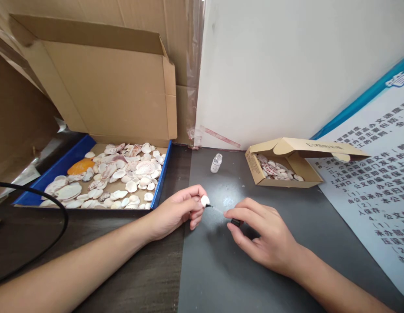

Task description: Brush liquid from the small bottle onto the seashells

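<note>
A small white seashell (205, 201) is pinched between the thumb and fingers of my left hand (180, 208). My right hand (262, 232) grips the black cap of a small brush (236, 222). Its thin clear stem points left, and the dark bristle tip meets the shell's lower edge or lies just beside it; I cannot tell which. Behind the hands a little clear bottle (216, 163) with a white printed label stands upright without a cap.
On the left, an open blue-edged cardboard box (166, 171) holds many seashells, one of them orange. A smaller open carton (286, 184) with shells stands at the back right, beside a printed sheet (361, 195). A black cable (63, 221) loops at far left.
</note>
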`<control>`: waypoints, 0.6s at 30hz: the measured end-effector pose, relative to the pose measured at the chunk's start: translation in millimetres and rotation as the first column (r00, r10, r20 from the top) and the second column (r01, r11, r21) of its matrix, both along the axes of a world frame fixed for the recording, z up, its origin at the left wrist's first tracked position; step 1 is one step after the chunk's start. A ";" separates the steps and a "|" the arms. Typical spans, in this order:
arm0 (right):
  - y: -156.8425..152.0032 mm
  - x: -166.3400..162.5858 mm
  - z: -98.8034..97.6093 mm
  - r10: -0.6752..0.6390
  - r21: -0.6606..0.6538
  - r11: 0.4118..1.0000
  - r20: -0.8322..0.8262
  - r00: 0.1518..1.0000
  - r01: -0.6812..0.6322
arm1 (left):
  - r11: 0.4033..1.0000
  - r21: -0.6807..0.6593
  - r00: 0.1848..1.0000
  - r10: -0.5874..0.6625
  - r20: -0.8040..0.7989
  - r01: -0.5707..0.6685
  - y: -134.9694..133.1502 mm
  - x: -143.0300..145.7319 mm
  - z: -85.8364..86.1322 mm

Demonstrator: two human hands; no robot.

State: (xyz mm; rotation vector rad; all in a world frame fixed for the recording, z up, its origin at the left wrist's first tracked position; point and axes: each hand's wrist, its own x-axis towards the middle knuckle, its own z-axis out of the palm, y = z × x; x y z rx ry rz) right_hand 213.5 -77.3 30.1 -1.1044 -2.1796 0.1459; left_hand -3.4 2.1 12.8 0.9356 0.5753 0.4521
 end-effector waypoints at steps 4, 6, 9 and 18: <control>-0.9 0.0 0.0 -0.020 0.003 1.000 -0.005 1.000 0.020 | 1.000 0.005 1.000 -0.003 -0.002 0.003 0.1 -0.1 -0.3; -0.9 0.3 -0.2 0.013 0.009 1.000 -0.011 1.000 -0.013 | 1.000 0.005 1.000 -0.003 -0.001 0.003 0.4 -0.3 -0.1; 0.2 0.1 0.2 -0.001 0.002 1.000 0.002 1.000 0.001 | 1.000 0.005 1.000 -0.003 -0.002 0.003 0.7 -0.4 0.4; -0.4 -1.1 2.0 0.005 0.016 1.000 0.008 1.000 -0.005 | 1.000 -0.014 1.000 0.012 -0.006 -0.012 -0.2 0.3 2.4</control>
